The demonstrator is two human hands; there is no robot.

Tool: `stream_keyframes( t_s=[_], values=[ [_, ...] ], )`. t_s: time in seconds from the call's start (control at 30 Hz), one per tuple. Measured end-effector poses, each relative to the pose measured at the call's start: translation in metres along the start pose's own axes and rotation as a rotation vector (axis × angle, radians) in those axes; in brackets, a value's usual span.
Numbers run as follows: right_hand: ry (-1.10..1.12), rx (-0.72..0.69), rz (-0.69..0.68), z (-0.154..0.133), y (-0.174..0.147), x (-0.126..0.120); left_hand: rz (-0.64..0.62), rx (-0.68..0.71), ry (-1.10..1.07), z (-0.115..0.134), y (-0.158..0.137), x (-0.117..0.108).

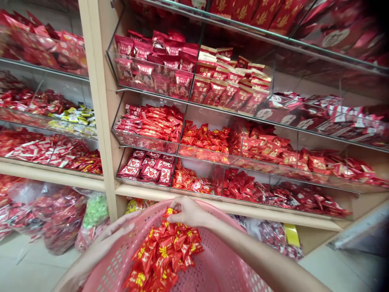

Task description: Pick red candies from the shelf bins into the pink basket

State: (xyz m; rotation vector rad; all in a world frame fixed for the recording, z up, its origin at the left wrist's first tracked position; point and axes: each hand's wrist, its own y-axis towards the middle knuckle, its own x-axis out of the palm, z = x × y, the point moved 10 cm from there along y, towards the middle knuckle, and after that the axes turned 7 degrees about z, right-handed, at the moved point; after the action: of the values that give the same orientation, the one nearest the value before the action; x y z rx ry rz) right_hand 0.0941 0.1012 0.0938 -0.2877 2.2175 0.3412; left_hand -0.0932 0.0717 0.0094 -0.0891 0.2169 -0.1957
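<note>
Red packets (165, 249) lie heaped in pink basket (219, 263); right hand (186, 211) apparently pinches one packet; left hand (117, 230) rests unclenched along basket's left rim.

Yellow packets (78, 114) in wooden shelving (99, 89)

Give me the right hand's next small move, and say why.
Probably pinch and lift the red packet with yellow print at the fingertips of the right hand: it lies at the pile's far end, within grasp, while the left hand is open at the pink perforated basket's rim. Whether it is already gripped is unclear.
</note>
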Motion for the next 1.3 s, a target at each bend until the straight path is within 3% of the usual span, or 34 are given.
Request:
stream_keyframes(
  t_s=[0.13, 0.5, 0.63, 0.8, 0.87, 0.97, 1.1, 1.23, 1.3],
  values=[
    [-0.225, 0.099, -0.038, 0.023, 0.007, 0.032, -0.007, -0.034, -0.051, 0.001, -0.004, 0.002],
    [-0.304, 0.147, -0.072, 0.018, 0.002, 0.045, 0.000, 0.037, 0.021, -0.003, 0.002, -0.003],
    [-0.234, -0.026, 0.081, -0.014, 0.008, 0.002, 0.005, 0.039, 0.014, -0.002, 0.001, -0.002],
    [-0.185, -0.305, 0.350, -0.077, 0.018, -0.095, -0.021, -0.001, -0.053, -0.010, 0.004, 0.001],
    [-0.190, -0.348, 0.460, -0.090, 0.027, -0.135, -0.008, 0.010, -0.042, -0.013, 0.006, -0.001],
    [-0.203, -0.307, 0.567, -0.084, 0.049, -0.182, -0.015, 0.034, -0.018, -0.014, 0.006, -0.002],
    [-0.266, -0.173, 0.558, -0.055, 0.083, -0.210, -0.014, 0.041, 0.012, -0.014, 0.006, -0.003],
    [-0.325, -0.082, 0.468, -0.034, 0.109, -0.210, -0.008, 0.065, 0.036, -0.011, 0.006, -0.004],
    [-0.338, -0.003, 0.488, -0.024, 0.118, -0.213, 0.011, 0.069, 0.047, -0.012, 0.006, -0.006]
  ],
)
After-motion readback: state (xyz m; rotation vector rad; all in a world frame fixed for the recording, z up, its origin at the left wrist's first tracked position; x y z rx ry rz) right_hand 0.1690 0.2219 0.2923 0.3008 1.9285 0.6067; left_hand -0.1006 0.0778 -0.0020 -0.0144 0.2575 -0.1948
